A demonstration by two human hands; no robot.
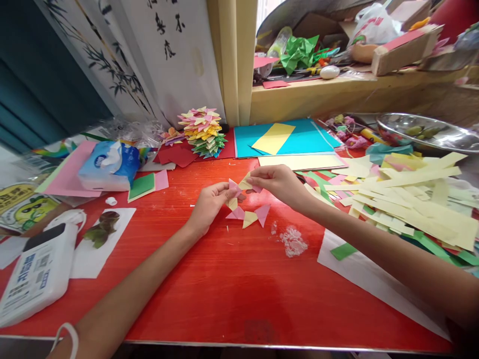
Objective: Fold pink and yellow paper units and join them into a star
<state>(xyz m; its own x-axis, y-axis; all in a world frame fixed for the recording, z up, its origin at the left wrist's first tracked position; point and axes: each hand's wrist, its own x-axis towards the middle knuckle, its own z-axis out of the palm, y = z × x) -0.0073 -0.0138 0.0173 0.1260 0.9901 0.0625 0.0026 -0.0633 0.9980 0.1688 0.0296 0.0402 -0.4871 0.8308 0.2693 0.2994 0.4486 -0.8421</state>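
Observation:
Over the middle of the red table, both hands hold a ring of folded pink and pale yellow paper triangles. My left hand pinches the ring's left side, at a pink and a yellow piece. My right hand has its fingers closed on a pale yellow piece at the top, with a bit of pink beside it. The lower part of the ring, pink and yellow by turns, hangs free between the hands. The fingers partly hide the upper pieces.
A layered paper model stands at the back. Paper strips are heaped on the right, beside a metal bowl. On the left are a tissue pack and a white box. White scraps lie near the ring.

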